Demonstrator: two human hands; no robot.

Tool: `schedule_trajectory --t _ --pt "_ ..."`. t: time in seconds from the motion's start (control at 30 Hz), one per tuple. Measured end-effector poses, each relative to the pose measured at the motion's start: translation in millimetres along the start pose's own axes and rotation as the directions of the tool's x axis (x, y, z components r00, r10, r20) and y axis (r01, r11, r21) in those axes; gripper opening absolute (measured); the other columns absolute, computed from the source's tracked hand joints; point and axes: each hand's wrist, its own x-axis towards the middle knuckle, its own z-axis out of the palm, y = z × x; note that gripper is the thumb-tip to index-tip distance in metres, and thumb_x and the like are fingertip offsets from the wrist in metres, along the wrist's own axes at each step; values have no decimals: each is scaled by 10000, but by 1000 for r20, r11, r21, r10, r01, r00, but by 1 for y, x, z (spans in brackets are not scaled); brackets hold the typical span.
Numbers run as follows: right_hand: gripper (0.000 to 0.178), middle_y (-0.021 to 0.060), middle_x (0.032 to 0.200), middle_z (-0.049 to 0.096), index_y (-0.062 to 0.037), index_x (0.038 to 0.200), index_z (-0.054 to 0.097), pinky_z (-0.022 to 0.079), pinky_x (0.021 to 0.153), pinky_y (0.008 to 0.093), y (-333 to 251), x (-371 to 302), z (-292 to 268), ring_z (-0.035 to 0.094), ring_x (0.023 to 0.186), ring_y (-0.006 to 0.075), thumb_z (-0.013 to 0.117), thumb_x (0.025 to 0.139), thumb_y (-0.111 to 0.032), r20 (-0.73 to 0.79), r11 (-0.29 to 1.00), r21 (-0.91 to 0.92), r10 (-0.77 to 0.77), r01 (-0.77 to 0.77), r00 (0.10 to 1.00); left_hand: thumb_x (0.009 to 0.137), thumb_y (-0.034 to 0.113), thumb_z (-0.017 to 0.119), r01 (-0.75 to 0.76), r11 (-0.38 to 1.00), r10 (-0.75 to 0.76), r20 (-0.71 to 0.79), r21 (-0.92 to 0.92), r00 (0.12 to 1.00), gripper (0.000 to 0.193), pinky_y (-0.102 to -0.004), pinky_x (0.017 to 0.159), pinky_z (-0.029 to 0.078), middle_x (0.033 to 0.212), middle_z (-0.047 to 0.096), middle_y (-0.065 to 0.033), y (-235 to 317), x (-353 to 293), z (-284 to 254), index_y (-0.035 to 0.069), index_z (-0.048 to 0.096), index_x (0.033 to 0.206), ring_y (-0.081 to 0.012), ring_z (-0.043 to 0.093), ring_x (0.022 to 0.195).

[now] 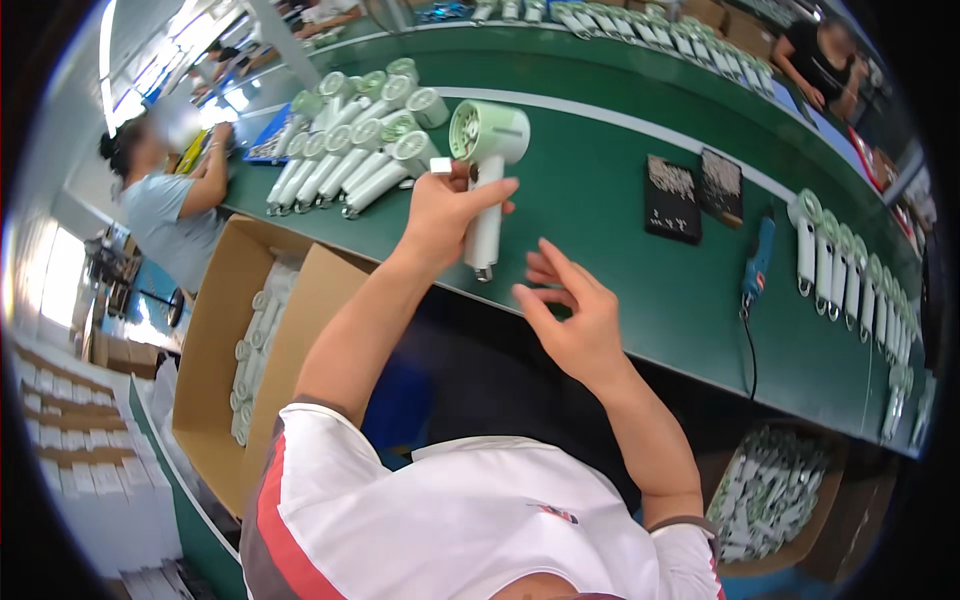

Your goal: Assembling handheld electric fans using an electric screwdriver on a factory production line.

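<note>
My left hand [447,205] is wrapped round the handle of a hair-dryer-shaped device [484,222]. This device has a white handle with a metal loop at its lower end. Its pale green round head [503,134] faces left, showing parts inside, and whether it is a fan or a dryer I cannot tell. By my left fingers is a small white block [440,165]; whether it is attached I cannot tell. To the lower right of the handle, my right hand [572,308] hovers near the bench edge, fingers apart and holding nothing.
On the green bench [600,185] lie similar devices [352,140], two black trays of small parts [672,198] and a blue electric screwdriver [762,258]. More devices [850,262] line the right. Cardboard boxes [315,290] flank me. A person [165,195] works at left, another [815,65] across.
</note>
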Motion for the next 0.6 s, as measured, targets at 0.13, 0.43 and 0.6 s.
schedule_trajectory --t 0.13,0.43,0.6 --pt "449 149 978 737 100 1237 651 599 739 295 -3 5 2 728 858 176 812 839 -32 -162 992 -107 -89 73 983 848 168 835 34 961 -39 -12 -273 999 353 -316 697 536 888 642 -87 -9 -5 56 29 595 1067 -171 656 795" --pt "383 157 949 730 79 1151 674 555 648 332 -17 5 -37 686 733 265 824 826 -56 -208 733 -600 -529 319 823 1015 306 601 132 754 143 356 -644 924 424 -530 1055 497 1170 665 -152 -35 -19 85 2 544 1305 -329 653 1127" --pt "371 169 938 722 94 1150 665 545 632 337 -27 -3 -38 676 711 269 811 843 -54 -194 760 -564 -502 322 843 932 187 696 211 739 287 582 -640 761 541 -584 1102 461 1230 679 -258 -51 -15 70 -52 523 1385 -395 670 1151"
